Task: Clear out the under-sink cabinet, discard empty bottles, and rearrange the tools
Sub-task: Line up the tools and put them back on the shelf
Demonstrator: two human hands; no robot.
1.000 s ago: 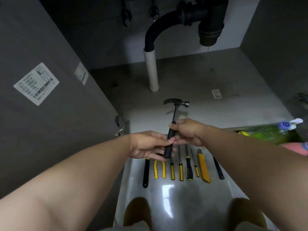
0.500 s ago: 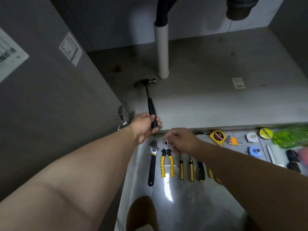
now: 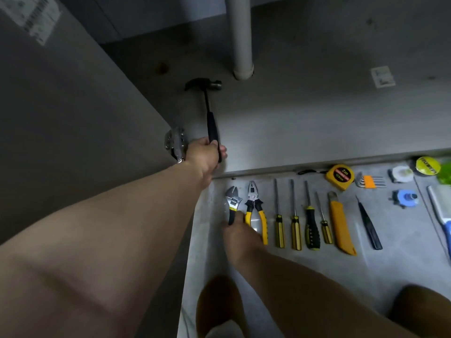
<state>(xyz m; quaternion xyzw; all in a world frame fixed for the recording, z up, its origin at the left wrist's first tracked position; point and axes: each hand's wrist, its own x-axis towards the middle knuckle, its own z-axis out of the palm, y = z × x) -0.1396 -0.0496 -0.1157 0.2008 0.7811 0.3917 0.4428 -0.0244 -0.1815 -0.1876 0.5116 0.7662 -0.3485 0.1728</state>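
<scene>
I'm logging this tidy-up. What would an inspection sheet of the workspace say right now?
Surface: grey cabinet floor, stained; glossy room floor in front.
Job's things: hammer in cabinet; wrench, pliers, four screwdrivers, utility knife in a row outside.
Clutter: tape measure, hex keys, tape roll.
Hands: left hand grips hammer handle; right hand at wrench handle, grip unclear.
Cables: nothing seen.
Surroundings: white drain pipe, cabinet wall label.

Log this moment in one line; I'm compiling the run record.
left hand: holds hammer on cabinet floor | right hand: on wrench
</scene>
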